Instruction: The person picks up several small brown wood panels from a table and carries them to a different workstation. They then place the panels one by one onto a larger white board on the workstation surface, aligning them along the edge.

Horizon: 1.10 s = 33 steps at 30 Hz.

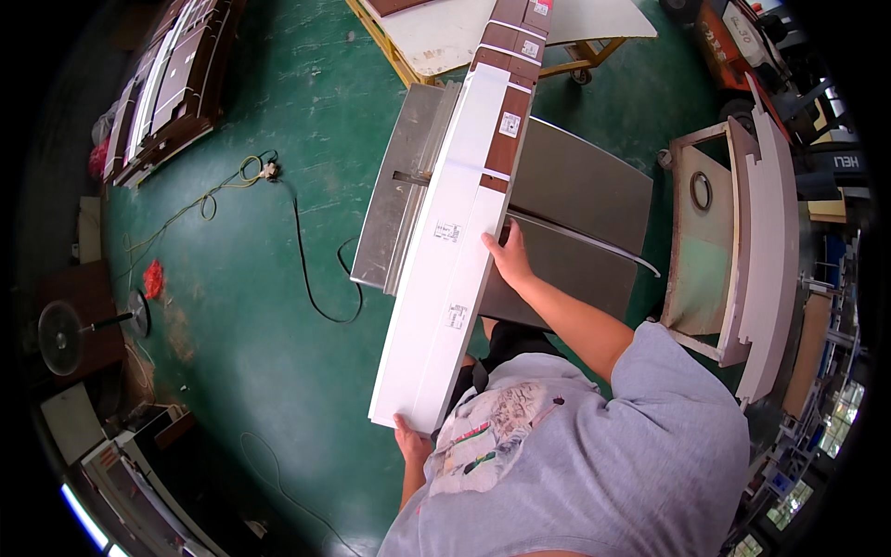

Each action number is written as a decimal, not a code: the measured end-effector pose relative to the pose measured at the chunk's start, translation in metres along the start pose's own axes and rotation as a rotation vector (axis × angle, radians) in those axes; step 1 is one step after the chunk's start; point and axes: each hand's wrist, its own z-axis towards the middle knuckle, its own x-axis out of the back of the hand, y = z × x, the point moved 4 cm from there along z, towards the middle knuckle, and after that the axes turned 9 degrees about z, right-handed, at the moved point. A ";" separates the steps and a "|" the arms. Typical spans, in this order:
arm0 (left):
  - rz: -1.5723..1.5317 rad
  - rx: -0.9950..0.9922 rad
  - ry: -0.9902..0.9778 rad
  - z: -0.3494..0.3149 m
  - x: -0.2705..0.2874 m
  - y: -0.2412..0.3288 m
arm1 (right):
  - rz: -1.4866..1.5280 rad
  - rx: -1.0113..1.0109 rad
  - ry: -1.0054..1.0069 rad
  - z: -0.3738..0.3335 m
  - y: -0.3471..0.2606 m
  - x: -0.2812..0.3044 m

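A long bundle of white and brown boards or flat cartons (436, 269), with printed labels on top, lies across a grey metal machine table (575, 186). Pale straps cross its far part. My right hand (509, 255) grips the bundle's right edge near the middle, thumb on top and the other fingers mostly hidden down its side. At the near end, my left hand (410, 441) holds the corner, its thumb against the end and its fingers out of sight underneath. A pale strap (594, 243) runs out over the table's right half, its free end past the edge.
Strapped brown and white bundles (176, 88) are stacked at the far left. A yellow-framed trolley (422, 46) stands beyond the machine, and a wooden frame cart (701, 269) to the right. Black cable (311, 288) lies on the green floor; a fan (60, 336) is at left.
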 end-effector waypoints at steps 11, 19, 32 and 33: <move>-0.158 0.054 -0.142 0.053 -0.132 0.043 | -0.029 0.264 -0.042 0.036 -0.017 -0.012; -0.058 -0.028 -0.182 0.108 -0.286 0.112 | -0.123 0.285 0.292 0.158 -0.051 0.001; 1.107 -1.043 -0.245 0.085 -0.400 0.237 | -0.124 0.239 0.457 0.235 -0.072 0.033; 1.326 -1.113 -0.272 0.085 -0.413 0.240 | -0.130 0.242 0.418 0.237 -0.073 0.031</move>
